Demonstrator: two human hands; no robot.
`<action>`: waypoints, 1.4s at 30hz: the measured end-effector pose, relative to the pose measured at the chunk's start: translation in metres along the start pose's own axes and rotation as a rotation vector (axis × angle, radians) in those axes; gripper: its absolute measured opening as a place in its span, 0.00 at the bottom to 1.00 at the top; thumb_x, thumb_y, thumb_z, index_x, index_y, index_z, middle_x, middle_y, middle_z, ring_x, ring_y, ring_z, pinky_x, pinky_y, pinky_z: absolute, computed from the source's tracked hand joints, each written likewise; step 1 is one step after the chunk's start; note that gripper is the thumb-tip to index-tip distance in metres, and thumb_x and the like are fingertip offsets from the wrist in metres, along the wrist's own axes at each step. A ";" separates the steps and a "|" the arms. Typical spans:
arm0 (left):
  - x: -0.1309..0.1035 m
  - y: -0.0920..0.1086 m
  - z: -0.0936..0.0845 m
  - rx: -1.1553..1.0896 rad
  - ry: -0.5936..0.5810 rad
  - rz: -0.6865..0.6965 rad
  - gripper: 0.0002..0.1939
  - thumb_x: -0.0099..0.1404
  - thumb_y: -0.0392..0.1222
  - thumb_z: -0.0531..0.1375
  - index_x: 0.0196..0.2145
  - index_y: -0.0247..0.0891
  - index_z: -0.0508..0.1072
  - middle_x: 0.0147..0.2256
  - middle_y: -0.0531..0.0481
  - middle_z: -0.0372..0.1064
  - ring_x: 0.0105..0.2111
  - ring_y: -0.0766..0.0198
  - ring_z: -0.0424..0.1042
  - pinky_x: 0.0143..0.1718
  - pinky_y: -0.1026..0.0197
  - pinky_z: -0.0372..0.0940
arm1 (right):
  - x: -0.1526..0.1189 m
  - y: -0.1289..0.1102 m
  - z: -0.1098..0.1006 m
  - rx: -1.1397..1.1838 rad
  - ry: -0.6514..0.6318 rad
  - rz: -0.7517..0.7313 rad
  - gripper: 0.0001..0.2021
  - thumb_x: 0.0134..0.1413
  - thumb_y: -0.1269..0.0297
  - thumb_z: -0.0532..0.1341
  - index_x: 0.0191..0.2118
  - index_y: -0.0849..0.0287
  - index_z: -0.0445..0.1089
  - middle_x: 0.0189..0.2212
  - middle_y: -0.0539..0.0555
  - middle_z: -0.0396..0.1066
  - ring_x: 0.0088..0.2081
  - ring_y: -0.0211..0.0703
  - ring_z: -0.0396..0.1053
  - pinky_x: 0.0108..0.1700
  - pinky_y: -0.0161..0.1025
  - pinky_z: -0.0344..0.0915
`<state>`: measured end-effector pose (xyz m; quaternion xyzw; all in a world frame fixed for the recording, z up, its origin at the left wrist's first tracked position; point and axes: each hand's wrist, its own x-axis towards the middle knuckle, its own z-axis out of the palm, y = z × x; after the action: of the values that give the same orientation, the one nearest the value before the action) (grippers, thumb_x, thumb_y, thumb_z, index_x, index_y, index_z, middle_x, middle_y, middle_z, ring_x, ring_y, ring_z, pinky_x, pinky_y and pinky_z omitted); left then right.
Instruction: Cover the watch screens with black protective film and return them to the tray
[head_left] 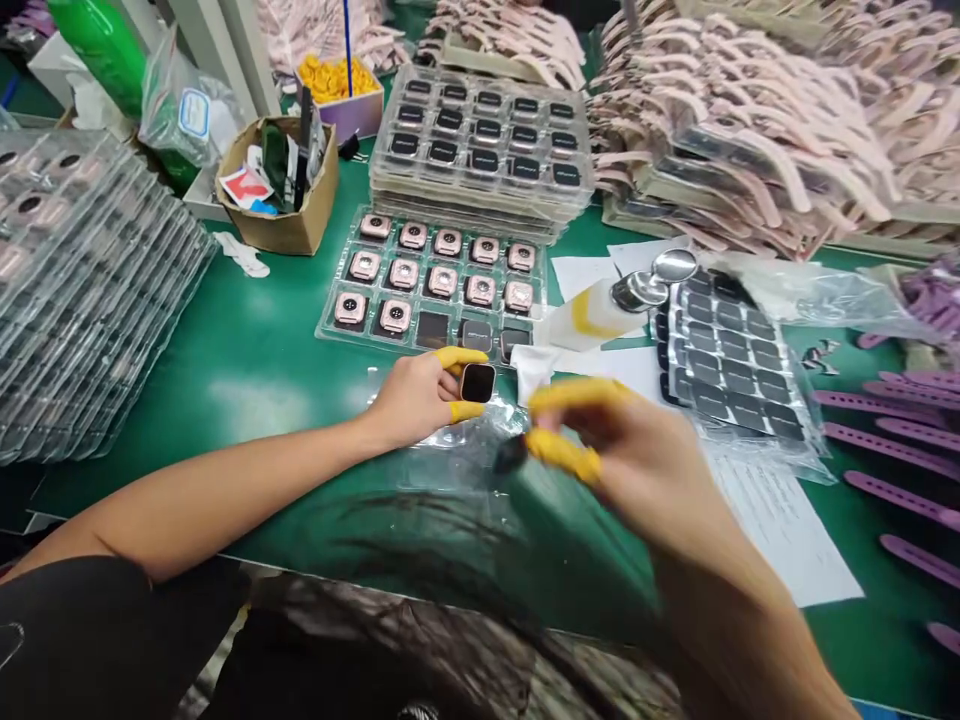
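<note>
My left hand (421, 395), with yellow finger cots on its fingertips, pinches a smartwatch case (478, 383) by its sides, the dark screen facing up. Closed in a pinch, my right hand (611, 440) also wears yellow cots and is smeared by motion. A small dark piece (510, 455) hangs at its fingertips, too blurred to name exactly. Just beyond my left hand lies a clear tray (337, 327) of pink watch cases, most with their backs up. Its front row has dark pockets at the right. Clear plastic (442, 470) lies under my hands.
A pump bottle (589, 318) and a sheet of black square stickers (724, 350) lie to the right, over papers (787, 530). Stacked trays rise at the back (480, 190) and left (97, 300). Pink straps (750, 130), purple straps (900, 450) and a cardboard box (289, 232) surround the green table.
</note>
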<state>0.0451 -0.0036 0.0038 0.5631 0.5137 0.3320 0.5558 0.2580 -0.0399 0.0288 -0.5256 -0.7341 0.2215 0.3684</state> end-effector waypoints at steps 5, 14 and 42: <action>0.002 -0.001 -0.001 0.042 -0.049 -0.018 0.31 0.53 0.36 0.74 0.56 0.37 0.80 0.27 0.55 0.75 0.27 0.66 0.74 0.31 0.65 0.66 | 0.036 0.029 0.025 0.602 -0.075 0.487 0.28 0.37 0.35 0.77 0.30 0.57 0.78 0.28 0.55 0.79 0.28 0.41 0.75 0.31 0.41 0.73; 0.002 0.003 -0.001 0.230 -0.123 -0.017 0.28 0.57 0.41 0.72 0.55 0.33 0.81 0.26 0.54 0.76 0.28 0.66 0.71 0.34 0.65 0.69 | 0.027 0.028 0.029 0.747 -0.132 0.710 0.26 0.27 0.49 0.84 0.32 0.58 0.81 0.27 0.51 0.79 0.29 0.39 0.74 0.34 0.34 0.73; 0.004 0.003 -0.003 0.209 -0.114 -0.015 0.30 0.53 0.39 0.72 0.55 0.40 0.80 0.28 0.55 0.79 0.29 0.63 0.79 0.32 0.64 0.72 | 0.020 0.028 0.040 0.776 -0.040 0.696 0.25 0.43 0.46 0.78 0.44 0.52 0.75 0.30 0.47 0.75 0.30 0.39 0.73 0.35 0.38 0.73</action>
<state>0.0440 0.0012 0.0064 0.6322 0.5172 0.2400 0.5246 0.2401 -0.0086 -0.0104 -0.5589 -0.3865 0.5967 0.4267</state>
